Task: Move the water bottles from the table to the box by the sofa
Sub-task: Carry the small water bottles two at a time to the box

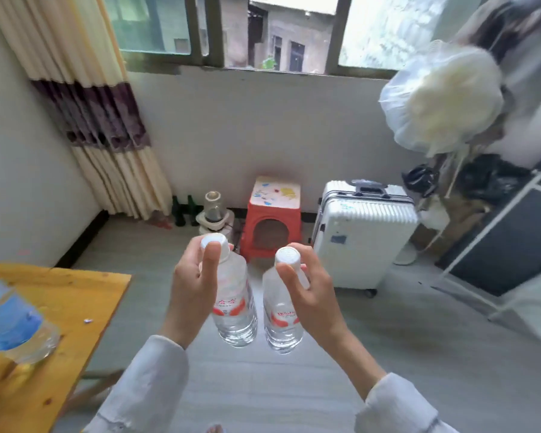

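Yellow wooden table at left, grey floor below; both hands' fingers grasp water bottles.

Little here can be read. The bottle in the left hand, near the frame's centre, bears a red-and-white label with a few red characters at its upper edge, too blurred to make out. The bottle in the right hand, just beside it at 3 o'clock, carries the same kind of label, mostly hidden by fingers. The bottle on the table, at 9 o'clock, has a blue label with no legible print.
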The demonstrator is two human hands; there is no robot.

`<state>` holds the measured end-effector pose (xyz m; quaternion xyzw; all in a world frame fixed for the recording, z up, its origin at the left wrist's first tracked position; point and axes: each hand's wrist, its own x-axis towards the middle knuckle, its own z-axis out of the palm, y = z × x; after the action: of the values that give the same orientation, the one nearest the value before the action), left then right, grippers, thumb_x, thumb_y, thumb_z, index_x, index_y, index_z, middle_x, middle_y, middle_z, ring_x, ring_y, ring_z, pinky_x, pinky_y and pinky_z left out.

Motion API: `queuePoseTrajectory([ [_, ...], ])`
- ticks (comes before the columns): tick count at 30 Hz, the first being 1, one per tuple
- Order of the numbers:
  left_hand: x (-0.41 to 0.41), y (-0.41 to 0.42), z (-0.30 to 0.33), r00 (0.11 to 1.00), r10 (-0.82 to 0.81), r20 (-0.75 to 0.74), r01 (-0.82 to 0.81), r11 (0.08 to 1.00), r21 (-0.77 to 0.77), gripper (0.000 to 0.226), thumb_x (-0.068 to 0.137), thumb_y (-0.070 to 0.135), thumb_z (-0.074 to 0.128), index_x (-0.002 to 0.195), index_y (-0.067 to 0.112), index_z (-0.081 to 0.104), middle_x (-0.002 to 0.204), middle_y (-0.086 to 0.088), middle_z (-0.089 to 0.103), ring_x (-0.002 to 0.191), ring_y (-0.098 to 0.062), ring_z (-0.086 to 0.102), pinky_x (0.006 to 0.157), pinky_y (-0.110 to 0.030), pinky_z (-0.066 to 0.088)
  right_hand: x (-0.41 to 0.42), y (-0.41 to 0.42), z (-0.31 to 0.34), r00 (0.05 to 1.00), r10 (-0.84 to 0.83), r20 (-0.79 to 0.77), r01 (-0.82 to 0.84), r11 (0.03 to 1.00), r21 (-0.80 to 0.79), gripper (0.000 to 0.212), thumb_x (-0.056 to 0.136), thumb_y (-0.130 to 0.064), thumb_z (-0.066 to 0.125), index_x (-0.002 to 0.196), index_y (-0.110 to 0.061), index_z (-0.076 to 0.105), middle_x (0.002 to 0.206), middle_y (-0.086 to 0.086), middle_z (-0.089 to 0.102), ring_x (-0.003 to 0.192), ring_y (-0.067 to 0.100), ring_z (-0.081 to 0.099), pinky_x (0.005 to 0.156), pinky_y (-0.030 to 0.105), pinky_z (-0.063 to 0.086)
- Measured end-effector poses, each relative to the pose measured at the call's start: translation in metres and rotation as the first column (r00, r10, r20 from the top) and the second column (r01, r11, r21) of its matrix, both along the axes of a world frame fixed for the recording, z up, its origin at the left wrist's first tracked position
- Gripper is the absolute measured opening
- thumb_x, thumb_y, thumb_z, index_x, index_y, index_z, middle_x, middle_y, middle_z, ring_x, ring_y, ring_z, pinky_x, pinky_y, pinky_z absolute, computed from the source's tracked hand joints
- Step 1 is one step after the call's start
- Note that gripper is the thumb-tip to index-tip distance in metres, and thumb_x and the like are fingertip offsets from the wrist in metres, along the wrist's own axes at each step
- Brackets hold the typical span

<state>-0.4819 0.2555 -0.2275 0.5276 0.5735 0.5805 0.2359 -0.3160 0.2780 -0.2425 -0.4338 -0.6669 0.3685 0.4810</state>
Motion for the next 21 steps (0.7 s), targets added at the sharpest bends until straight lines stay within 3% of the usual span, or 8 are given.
queuePoseTrajectory([
  [4,0.1,0.046,0.007,0.964,-0.264,0.019,0.263,0.965,0.017,0.052,0.075,0.073,0.031,0.086,0.029,0.057,0.081,0.011,0.063,0.075,0.006,0.058,0.069,-0.005,0.041,0.104,0.009,0.007,0.967,-0.253,-0.035,0.254,0.967,0.007,0.031,0.073,-0.061,0.047,0.094,-0.037,0.05,0.096,-0.001,0.062,0.093,0.009,0.056,0.084,0.006,0.037],
  [9,0.223,0.103,0.009,0.853,-0.522,-0.012,0.522,0.853,0.025,0.061,0.069,0.082,0.028,0.087,0.031,0.056,0.082,0.015,0.062,0.076,0.01,0.058,0.069,-0.006,0.042,0.22,0.021,0.005,0.858,-0.513,-0.03,0.514,0.858,0.006,0.053,0.065,-0.081,0.04,0.096,-0.04,0.05,0.098,-0.004,0.061,0.096,0.011,0.056,0.083,0.012,0.041],
  [13,0.321,0.15,0.006,0.74,-0.673,-0.024,0.673,0.739,0.019,0.063,0.069,0.083,0.027,0.084,0.029,0.055,0.08,0.014,0.062,0.075,0.009,0.057,0.067,-0.006,0.042,0.306,0.037,0.008,0.751,-0.659,-0.051,0.66,0.751,0.016,0.049,0.07,-0.072,0.048,0.096,-0.032,0.054,0.095,0.0,0.063,0.089,0.01,0.058,0.079,0.014,0.043],
  [16,0.395,0.182,0.009,0.644,-0.763,-0.057,0.764,0.645,-0.001,0.053,0.074,0.075,0.027,0.081,0.03,0.053,0.078,0.012,0.058,0.073,0.009,0.055,0.064,-0.009,0.04,0.37,0.049,0.014,0.667,-0.744,-0.041,0.744,0.668,0.007,0.034,0.074,-0.058,0.049,0.095,-0.031,0.055,0.089,-0.009,0.063,0.083,0.005,0.058,0.076,0.015,0.044],
  [21,0.513,0.218,0.022,0.445,-0.894,-0.049,0.892,0.448,-0.057,0.045,0.075,0.064,0.029,0.085,0.03,0.056,0.083,0.013,0.063,0.079,0.004,0.058,0.069,-0.01,0.044,0.465,0.06,0.025,0.448,-0.89,-0.083,0.894,0.449,0.01,0.028,0.073,-0.056,0.051,0.091,-0.035,0.055,0.085,-0.014,0.064,0.081,0.006,0.058,0.079,0.027,0.046],
])
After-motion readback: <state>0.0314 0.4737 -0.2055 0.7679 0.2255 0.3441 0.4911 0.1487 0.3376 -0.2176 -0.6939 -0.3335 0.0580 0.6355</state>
